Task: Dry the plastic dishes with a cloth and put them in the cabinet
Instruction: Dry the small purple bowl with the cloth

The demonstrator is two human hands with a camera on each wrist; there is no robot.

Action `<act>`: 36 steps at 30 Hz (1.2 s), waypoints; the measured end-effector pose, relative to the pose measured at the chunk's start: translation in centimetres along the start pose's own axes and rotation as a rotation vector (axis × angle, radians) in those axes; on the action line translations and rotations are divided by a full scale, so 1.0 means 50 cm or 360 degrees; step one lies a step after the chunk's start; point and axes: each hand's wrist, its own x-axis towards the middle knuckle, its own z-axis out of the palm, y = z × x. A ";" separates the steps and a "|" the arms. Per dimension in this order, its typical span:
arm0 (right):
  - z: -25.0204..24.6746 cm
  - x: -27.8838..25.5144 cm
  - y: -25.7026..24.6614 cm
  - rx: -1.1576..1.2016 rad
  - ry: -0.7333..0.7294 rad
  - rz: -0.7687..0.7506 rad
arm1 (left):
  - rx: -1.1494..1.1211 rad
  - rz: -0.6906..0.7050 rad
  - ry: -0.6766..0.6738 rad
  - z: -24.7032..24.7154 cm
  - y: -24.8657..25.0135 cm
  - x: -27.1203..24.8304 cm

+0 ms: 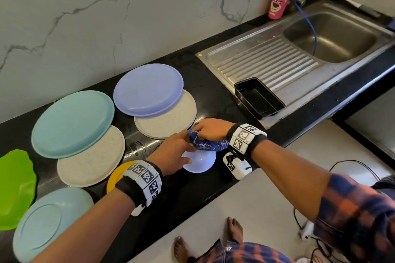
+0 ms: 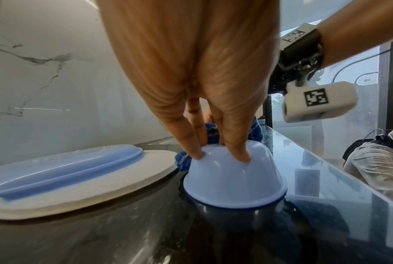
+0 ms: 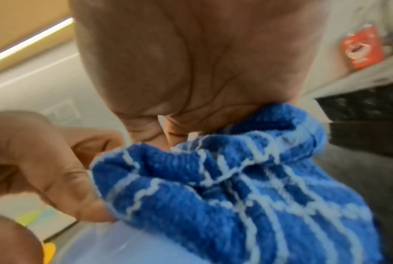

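Blue bowl upside down, left hand gripping, right hand bunching cloth

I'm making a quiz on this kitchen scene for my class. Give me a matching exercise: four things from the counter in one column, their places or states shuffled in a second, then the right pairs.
Column one:
1. light blue bowl
2. blue cloth
3. black tray
4. lilac plate

Column two:
A. stands on the steel draining board
B. lies partly on a speckled beige plate
C. upside down on the black counter, under the left hand's fingers
D. bunched in the right hand

Pairs: 1-C, 2-D, 3-A, 4-B
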 end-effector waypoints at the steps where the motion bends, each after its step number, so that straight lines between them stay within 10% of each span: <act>1: -0.003 0.009 -0.004 -0.0040 -0.0059 -0.0048 | 0.0020 0.0008 0.0002 0.001 -0.001 -0.004; 9: -0.006 0.028 -0.031 -0.0212 -0.0191 -0.0145 | 0.0443 0.0127 0.0095 -0.004 0.011 -0.020; 20: 0.127 -0.082 0.033 0.0154 0.0525 0.0360 | 0.0575 0.0127 0.0085 0.007 0.014 -0.019; 30: -0.016 0.045 -0.024 -0.0215 -0.0164 -0.0136 | 0.0605 0.0225 0.0192 0.007 0.009 -0.027; 36: 0.035 0.017 -0.004 -0.0257 0.0218 0.0003 | 0.0502 0.0139 0.0184 0.011 0.006 -0.024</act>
